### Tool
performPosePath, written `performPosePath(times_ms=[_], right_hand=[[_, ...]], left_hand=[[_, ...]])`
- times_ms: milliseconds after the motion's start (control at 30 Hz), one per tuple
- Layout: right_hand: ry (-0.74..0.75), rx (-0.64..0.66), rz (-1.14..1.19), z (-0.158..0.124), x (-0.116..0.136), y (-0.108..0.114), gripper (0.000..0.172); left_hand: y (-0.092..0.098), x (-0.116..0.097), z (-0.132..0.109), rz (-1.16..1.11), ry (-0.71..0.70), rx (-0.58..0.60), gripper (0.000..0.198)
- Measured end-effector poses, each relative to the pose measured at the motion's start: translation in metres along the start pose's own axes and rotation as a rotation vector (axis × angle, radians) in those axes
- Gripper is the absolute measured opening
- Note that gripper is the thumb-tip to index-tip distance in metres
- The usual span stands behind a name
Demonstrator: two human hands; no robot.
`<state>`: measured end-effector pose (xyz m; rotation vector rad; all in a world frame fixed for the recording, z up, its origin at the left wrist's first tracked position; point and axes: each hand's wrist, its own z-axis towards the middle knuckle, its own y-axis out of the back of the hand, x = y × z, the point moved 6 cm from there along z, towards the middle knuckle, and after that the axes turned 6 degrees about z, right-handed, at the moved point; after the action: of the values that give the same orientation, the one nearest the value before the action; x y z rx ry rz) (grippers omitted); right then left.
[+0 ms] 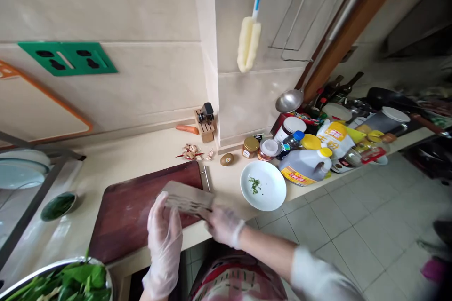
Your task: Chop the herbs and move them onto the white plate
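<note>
Both my hands wear clear plastic gloves. My right hand [223,224] is closed round the handle of a cleaver [187,198], whose broad blade lies nearly flat above the dark red cutting board [134,216]. My left hand [163,233] has its fingers stretched out, its fingertips against the blade's near side. The board's surface looks bare. A white plate [263,186] with a few chopped green bits sits just right of the board.
A metal bowl of leafy greens [70,282] is at the lower left, a small green bowl [58,205] beside the sink. Garlic [192,151], a carrot [187,129], a knife block [205,124], a kiwi [226,159], jars and oil bottles [305,164] line the counter.
</note>
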<state>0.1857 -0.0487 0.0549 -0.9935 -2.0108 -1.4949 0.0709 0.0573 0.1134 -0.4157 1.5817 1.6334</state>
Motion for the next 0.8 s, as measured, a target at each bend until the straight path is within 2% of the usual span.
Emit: performPosePath(times_ms=[67,167,267,333,433,533,633,700,800], right_hand=[[0.082,0.077,-0.125,0.044,0.024,-0.034,0.041],[0.152,0.048,-0.187,0.085,0.041,-0.071,0.034],[0.094,-0.028,-0.162,0.088,0.022,-0.081,0.027],[0.068,-0.122,-0.141,0.064,-0.007,-0.074,0.027],[-0.014,-0.271,-0.082,-0.011,-0.068,-0.06,0.022],[-0.233,-0.454,0.091,-0.118,-0.148,-0.05,0.022],[-0.508,-0.727,0.45,-0.25,-0.236,-0.047,0.029],[-0.575,-0.931,0.571,-0.344,-0.283,-0.046,0.03],[-0.78,-1.285,0.712,-0.487,-0.338,-0.056,0.038]], left_hand=[[0.013,0.011,-0.011,0.048,0.033,0.041,0.046],[0.01,0.022,-0.032,0.027,0.029,0.128,0.043],[-0.019,0.022,-0.05,-0.06,-0.07,0.171,0.037],[-0.049,0.014,-0.062,-0.12,-0.166,0.196,0.035],[-0.098,-0.013,-0.093,-0.197,-0.375,0.236,0.035],[-0.147,-0.052,-0.144,-0.268,-0.635,0.291,0.039],[-0.214,-0.095,-0.217,-0.327,-0.88,0.458,0.048],[-0.266,-0.13,-0.274,-0.377,-1.004,0.598,0.05],[-0.345,-0.194,-0.365,-0.283,-1.03,0.916,0.046]])
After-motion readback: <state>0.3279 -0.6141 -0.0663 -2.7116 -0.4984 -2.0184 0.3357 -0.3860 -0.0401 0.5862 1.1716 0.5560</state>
